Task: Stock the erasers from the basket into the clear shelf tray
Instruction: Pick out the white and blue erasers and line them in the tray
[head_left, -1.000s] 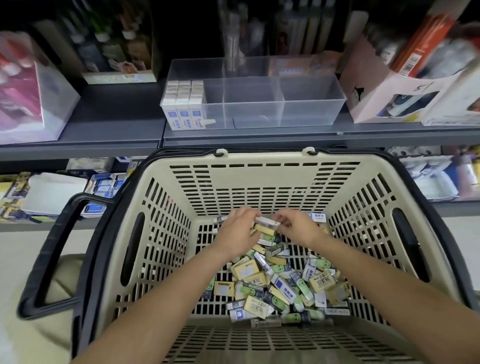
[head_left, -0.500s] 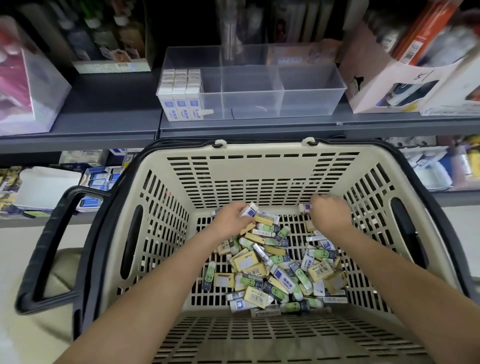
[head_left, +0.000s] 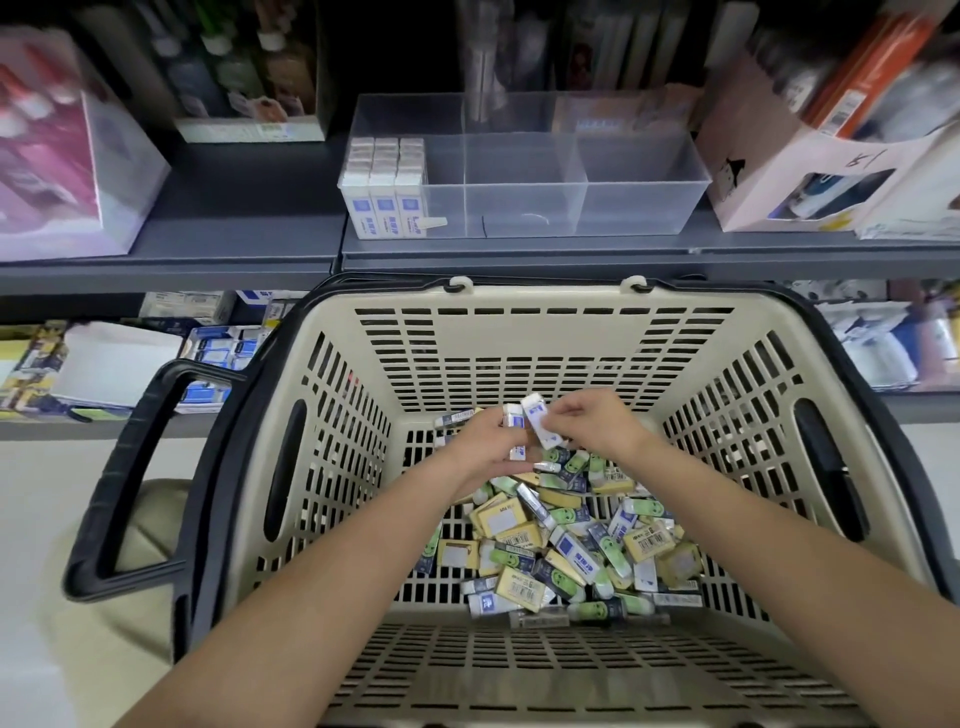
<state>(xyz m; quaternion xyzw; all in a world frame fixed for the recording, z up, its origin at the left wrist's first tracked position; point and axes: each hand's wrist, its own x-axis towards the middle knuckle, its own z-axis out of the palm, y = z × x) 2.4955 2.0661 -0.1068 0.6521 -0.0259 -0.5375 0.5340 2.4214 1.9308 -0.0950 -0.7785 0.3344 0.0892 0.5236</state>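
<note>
Over the basket (head_left: 545, 299), left hand (head_left: 483, 447) grips white erasers (head_left: 511, 415) and right hand (head_left: 597, 423) pinches another eraser (head_left: 540, 421); best squared into one stack before lifting to the tray (head_left: 571, 208).

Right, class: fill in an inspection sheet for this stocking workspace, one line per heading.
Surface: grey shelf bearing the clear tray.
Job's things: loose erasers heaped in the basket; stocked erasers stand in the tray's left compartment.
Clutter: nothing seen.
Grippers: left hand grips white erasers; right hand pinches a single eraser, above the heap.
Cables: nothing seen.
Surroundings: pink carton right of the tray; boxed goods on the lower shelf.
</note>
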